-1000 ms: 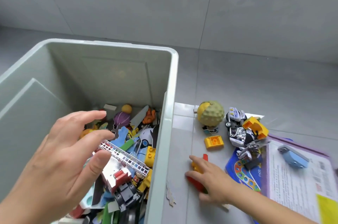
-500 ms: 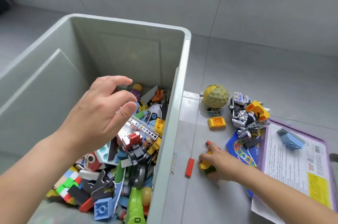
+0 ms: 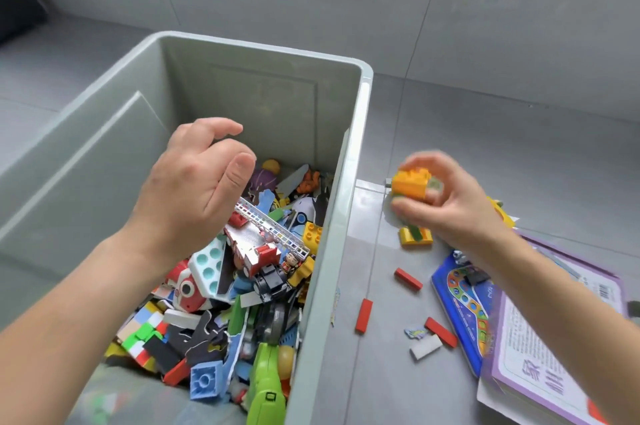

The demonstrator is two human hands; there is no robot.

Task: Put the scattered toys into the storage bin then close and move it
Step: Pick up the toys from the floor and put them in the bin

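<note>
A pale grey-green storage bin (image 3: 349, 182) stands open on the floor, its bottom covered with many toys, among them a toy fire truck (image 3: 258, 248). My left hand (image 3: 194, 189) hovers over the toys inside the bin, fingers loosely curled and holding nothing. To the right of the bin my right hand (image 3: 446, 202) is raised above the floor and grips a yellow-orange building block (image 3: 410, 183), blurred by motion. Below it on the floor lies a yellow block (image 3: 415, 237). Red flat bricks (image 3: 408, 279) (image 3: 363, 315) (image 3: 440, 331) and a grey brick (image 3: 426, 347) lie scattered nearby.
A blue game board (image 3: 464, 306) and a purple-edged booklet (image 3: 554, 355) lie on the grey tiled floor at the right, partly under my right forearm. A small puzzle piece (image 3: 415, 333) rests beside the bricks. A grey wall rises behind the bin.
My right hand has lifted off the floor with the yellow-orange block and moved up and away from me. My left hand stays over the bin. The camera has tilted, showing more of the floor.
</note>
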